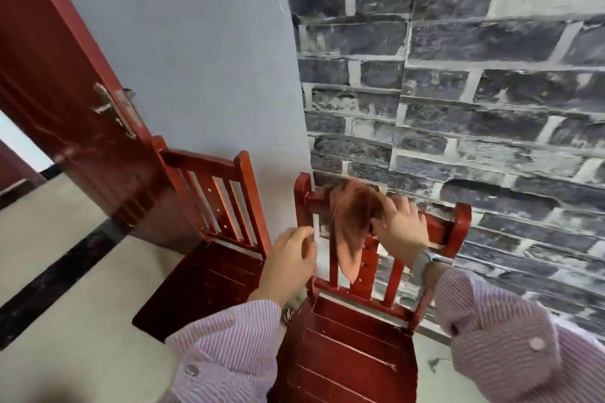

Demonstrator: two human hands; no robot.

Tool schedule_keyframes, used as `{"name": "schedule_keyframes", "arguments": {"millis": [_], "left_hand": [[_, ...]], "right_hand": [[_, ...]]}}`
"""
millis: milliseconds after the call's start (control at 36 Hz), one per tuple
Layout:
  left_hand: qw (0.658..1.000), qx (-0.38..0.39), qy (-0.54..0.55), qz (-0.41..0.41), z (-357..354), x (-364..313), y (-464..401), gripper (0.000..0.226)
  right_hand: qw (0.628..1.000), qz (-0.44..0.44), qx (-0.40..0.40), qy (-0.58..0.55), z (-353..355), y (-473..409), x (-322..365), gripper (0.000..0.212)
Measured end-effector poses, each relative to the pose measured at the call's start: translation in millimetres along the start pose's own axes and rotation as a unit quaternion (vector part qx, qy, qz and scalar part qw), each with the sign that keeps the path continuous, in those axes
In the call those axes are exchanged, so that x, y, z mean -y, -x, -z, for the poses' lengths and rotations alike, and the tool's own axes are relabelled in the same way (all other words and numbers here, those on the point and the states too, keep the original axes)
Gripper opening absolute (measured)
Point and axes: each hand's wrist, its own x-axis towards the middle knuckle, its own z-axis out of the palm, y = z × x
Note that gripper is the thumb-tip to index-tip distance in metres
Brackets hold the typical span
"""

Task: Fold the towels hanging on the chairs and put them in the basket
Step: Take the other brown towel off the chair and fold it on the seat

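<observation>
Small rust-brown cloth towel (pixel 352 222) draped over red wooden chair (pixel 458 226) top rail, looks light & floppy, best pinched at rail; R hand (pixel 401 226) grasps it at 3 o'clock, L hand (pixel 289 260) loosely open, empty, 8 o'clock.

Head view, steeply down, seemingly close.

Rust-brown towel (pixel 352 222) on a glossy red wooden chair (pixel 353 347); pink-and-white pinstriped shirt sleeves (pixel 510 347); grey brick-patterned wall (pixel 474 91); pale blue-grey wall (pixel 196 59); dark red door (pixel 65 91).
</observation>
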Motion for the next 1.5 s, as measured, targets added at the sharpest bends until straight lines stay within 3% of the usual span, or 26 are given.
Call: {"name": "schedule_keyframes", "arguments": {"millis": [83, 222, 444, 639, 722, 806, 861, 944, 1000, 1111, 1194, 1278, 1389, 1500], "left_hand": [[1.000, 0.018, 0.011, -0.019, 0.0, 12.6, -25.7, 0.034], [0.994, 0.043, 0.031, -0.092, -10.2, 17.6, -68.2, 0.035], [0.979, 0.126, 0.084, -0.139, -40.4, 15.4, -117.9, 0.057], [0.967, 0.124, 0.117, -0.189, -45.3, -3.3, -127.0, 0.022], [0.950, 0.160, 0.145, -0.226, -35.4, -23.8, -132.2, 0.020], [0.915, 0.254, 0.171, -0.262, -14.1, -57.3, -137.1, 0.018], [0.887, 0.321, 0.148, -0.296, -2.5, -80.0, -137.3, 0.014], [0.859, 0.362, 0.105, -0.347, 7.3, -110.6, -126.8, 0.014], [0.848, 0.359, 0.110, -0.375, 12.3, -129.9, -114.6, 0.012], [0.828, 0.330, 0.150, -0.427, 25.2, -163.5, -90.2, 0.014], [0.812, 0.310, 0.136, -0.475, 30.2, -181.2, -76.8, 0.016], [0.806, 0.263, 0.131, -0.514, 32.5, -192.5, -69.5, 0.016], [0.823, 0.220, 0.168, -0.496, 34.6, -195.1, -68.9, 0.017], [0.859, 0.149, 0.206, -0.444, 34.1, -188.7, -77.2, 0.020]], "right_hand": [[0.998, 0.026, 0.040, 0.051, -9.4, -19.1, 4.4, 0.060], [0.996, 0.028, 0.042, 0.071, -18.5, -40.0, 11.1, 0.034], [0.995, -0.040, -0.049, -0.072, -22.8, -19.9, 21.4, 0.020], [0.988, -0.079, -0.072, -0.115, 1.0, 28.6, 11.8, 0.021], [0.984, -0.116, -0.033, -0.130, 27.1, 45.4, 0.1, 0.023], [0.977, -0.152, 0.062, -0.134, 57.7, 59.4, -9.0, 0.027], [0.972, -0.157, 0.132, -0.115, 77.6, 67.4, -13.1, 0.037], [0.960, -0.171, 0.203, -0.089, 102.0, 78.5, -18.5, 0.038], [0.960, -0.188, 0.167, -0.125, 115.2, 88.0, -24.7, 0.036], [0.944, -0.182, 0.006, -0.276, 132.3, 104.0, -31.3, 0.050], [0.934, -0.149, -0.024, -0.325, 139.5, 104.2, -26.2, 0.055], [0.941, -0.144, -0.021, -0.306, 142.6, 105.5, -21.9, 0.024], [0.955, -0.146, -0.040, -0.255, 143.0, 113.7, -22.8, 0.004], [0.965, -0.174, -0.066, -0.186, 143.6, 129.5, -37.0, 0.008]]}}
